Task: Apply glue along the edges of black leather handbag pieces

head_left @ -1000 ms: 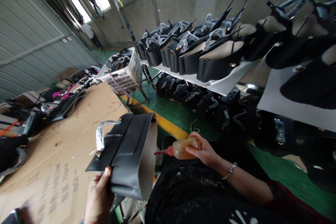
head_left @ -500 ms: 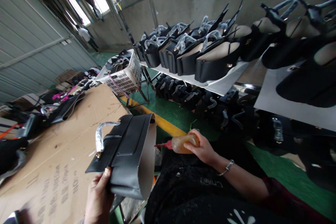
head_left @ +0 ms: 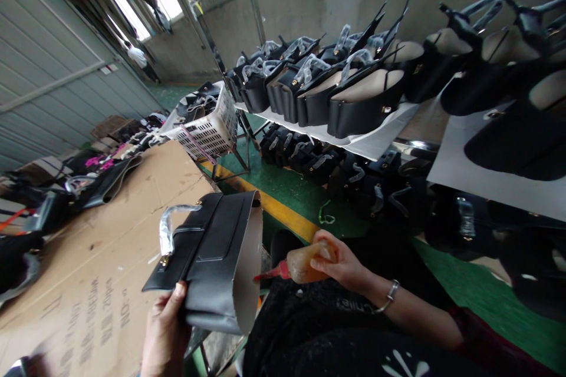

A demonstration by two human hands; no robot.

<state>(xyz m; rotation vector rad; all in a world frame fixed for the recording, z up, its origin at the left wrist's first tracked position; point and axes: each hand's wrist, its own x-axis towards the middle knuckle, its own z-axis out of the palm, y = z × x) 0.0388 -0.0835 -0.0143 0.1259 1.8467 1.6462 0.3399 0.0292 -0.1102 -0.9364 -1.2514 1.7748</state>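
Beside cardboard, left hand (head_left: 164, 336) grips bag panel (head_left: 216, 259); right hand (head_left: 342, 265) clasps glue bottle (head_left: 305, 264).

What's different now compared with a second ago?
The right hand has carried the glue bottle left and down, so its red nozzle now nearly meets the grey inner edge of the black bag piece. The left hand keeps the same grip on that piece, over the cardboard sheet.

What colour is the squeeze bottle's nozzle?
Red, on the amber squeeze bottle in the right hand; head view.
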